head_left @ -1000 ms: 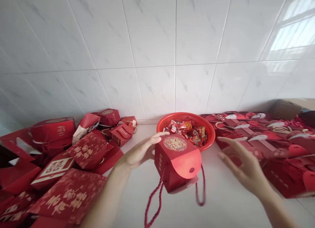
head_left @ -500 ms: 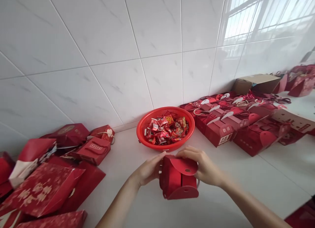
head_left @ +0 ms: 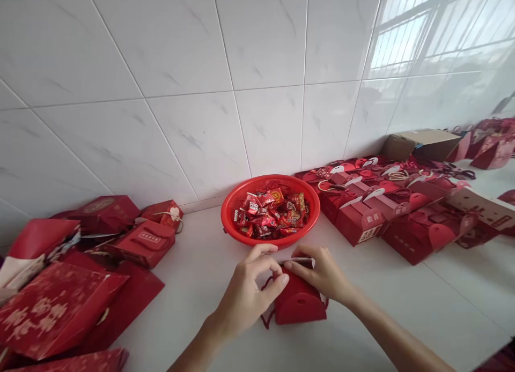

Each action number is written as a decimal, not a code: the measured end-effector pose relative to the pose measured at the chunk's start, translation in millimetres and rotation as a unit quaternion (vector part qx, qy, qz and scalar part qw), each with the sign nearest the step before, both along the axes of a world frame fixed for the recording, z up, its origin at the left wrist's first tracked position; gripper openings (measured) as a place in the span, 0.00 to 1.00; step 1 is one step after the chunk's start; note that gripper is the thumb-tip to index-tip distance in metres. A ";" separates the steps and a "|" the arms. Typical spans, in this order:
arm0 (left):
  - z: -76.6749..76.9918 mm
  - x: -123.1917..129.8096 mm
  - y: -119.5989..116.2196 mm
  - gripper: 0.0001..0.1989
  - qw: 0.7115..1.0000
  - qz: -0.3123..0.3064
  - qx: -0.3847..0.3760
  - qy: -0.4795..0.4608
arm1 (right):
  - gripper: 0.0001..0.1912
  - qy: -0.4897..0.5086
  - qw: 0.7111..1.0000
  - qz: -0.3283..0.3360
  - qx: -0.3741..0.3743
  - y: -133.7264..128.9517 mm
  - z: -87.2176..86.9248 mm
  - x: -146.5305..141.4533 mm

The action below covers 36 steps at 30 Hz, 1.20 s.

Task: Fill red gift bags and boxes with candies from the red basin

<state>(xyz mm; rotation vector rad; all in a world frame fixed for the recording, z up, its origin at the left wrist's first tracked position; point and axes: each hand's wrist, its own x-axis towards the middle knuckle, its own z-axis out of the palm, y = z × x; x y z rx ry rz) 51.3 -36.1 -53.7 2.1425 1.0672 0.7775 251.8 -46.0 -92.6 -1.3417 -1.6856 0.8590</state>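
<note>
A small red gift box [head_left: 300, 302] with a rounded flap and a dark red cord at its left side stands on the counter. My right hand [head_left: 324, 273] grips its top far edge, the thumb over a raised pale flap and the fingers behind. At the box's upper left is my left hand [head_left: 251, 289], its fingers bent and apart, the thumb reaching across the box top; it holds nothing I can see. Just behind both hands sits a red plastic colander [head_left: 229, 216] full of red-wrapped candies [head_left: 265, 206].
Rows of red gift boxes [head_left: 364, 222] line the wall at right, with a cardboard box [head_left: 426, 139] behind them. On the left lies a heap of red bags and boxes [head_left: 60, 302]. A white tiled wall [head_left: 181, 136] rises behind the counter [head_left: 193, 254].
The box's far flap now stands raised under my right hand. My left hand has moved from the box's left side to over its upper left corner, fingers loosened. The view shifted slightly.
</note>
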 end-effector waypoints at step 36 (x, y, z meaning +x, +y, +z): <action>-9.3 -8.8 20.1 0.17 0.978 -0.010 -0.203 -0.041 | 0.15 -0.178 0.947 0.220 0.154 -28.7 25.8 -20.8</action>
